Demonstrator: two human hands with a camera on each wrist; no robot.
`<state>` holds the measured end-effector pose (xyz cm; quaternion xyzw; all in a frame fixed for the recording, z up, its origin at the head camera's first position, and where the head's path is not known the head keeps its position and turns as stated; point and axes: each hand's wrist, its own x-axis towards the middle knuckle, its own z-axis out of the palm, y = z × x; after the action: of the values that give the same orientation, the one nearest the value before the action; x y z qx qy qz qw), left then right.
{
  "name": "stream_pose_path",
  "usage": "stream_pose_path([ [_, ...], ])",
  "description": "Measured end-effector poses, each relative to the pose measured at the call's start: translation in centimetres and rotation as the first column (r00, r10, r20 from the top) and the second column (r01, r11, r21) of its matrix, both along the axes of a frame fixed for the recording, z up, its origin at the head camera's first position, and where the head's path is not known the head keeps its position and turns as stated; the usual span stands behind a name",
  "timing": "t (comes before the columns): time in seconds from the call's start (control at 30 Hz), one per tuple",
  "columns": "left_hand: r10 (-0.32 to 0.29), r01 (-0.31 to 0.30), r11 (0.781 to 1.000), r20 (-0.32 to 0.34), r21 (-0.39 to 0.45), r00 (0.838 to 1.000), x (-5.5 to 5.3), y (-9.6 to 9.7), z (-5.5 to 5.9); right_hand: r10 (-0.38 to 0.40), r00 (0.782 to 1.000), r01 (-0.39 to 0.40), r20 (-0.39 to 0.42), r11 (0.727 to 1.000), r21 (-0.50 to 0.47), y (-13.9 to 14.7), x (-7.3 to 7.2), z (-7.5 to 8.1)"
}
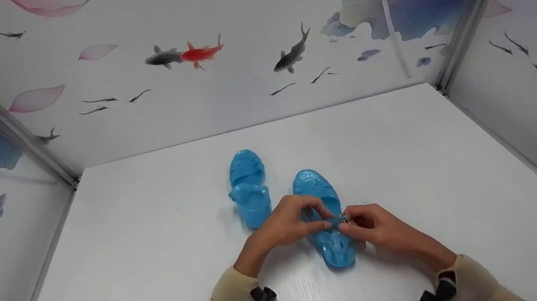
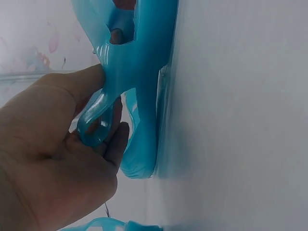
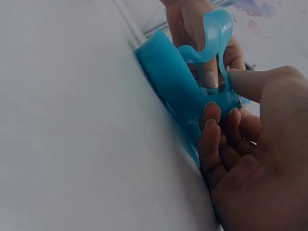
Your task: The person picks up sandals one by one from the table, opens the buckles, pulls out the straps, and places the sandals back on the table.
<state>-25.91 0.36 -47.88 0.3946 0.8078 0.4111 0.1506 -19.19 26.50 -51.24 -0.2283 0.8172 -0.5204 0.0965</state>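
Note:
Two blue jelly sandals lie on the table. The nearer sandal [image 1: 337, 253] is between my hands, toe pointing away, and the other sandal [image 1: 246, 165] sits farther off to its left. My left hand [image 1: 283, 223] reaches over the nearer sandal, thumb and index finger pinching its strap; a looped part of the strap [image 2: 85, 126] shows by the palm in the left wrist view. My right hand [image 1: 386, 228] pinches the strap's small metallic buckle [image 1: 343, 220] at the sandal's right side. The fingers partly hide how strap and buckle meet.
The white table [image 1: 160, 261] extends around the sandals. A patterned back wall [image 1: 242, 88] with painted fish and petals borders it, with side panels left and right. Both sleeves carry black wrist devices [image 1: 264, 296].

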Motion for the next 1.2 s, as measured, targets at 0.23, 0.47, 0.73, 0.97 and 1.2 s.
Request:
stream_pose_path([
  [0.23, 0.003, -0.002, 1.0, 0.019, -0.02, 1.0, -0.09, -0.14, 0.06, -0.019, 0.999, 0.018, 0.028, 1.0, 0.011, -0.1, 0.0, -0.02],
  [0.47, -0.017, 0.017, 1.0, 0.009, 0.003, 1.0, -0.28, -0.52, 0.02, -0.017, 1.0, 0.017, 0.009, 1.0, 0.011, -0.12, -0.07, -0.24],
  [0.73, -0.005, 0.005, 1.0, 0.017, 0.006, 1.0, -0.37, -0.53, 0.02, -0.011, 1.0, 0.011, 0.007, 1.0, -0.003, -0.2, -0.06, -0.34],
  [0.97, -0.008, 0.007, 1.0, 0.016, 0.013, 1.0, -0.38, -0.56, 0.1, -0.017, 1.0, 0.017, 0.016, 1.0, 0.0, -0.19, -0.03, -0.18],
  [1.2, 0.0, 0.0, 1.0, 0.023, 0.017, 1.0, -0.43, -0.56, -0.01, -0.038, 0.999, 0.038, 0.033, 0.999, -0.007, -0.2, 0.06, -0.08],
])
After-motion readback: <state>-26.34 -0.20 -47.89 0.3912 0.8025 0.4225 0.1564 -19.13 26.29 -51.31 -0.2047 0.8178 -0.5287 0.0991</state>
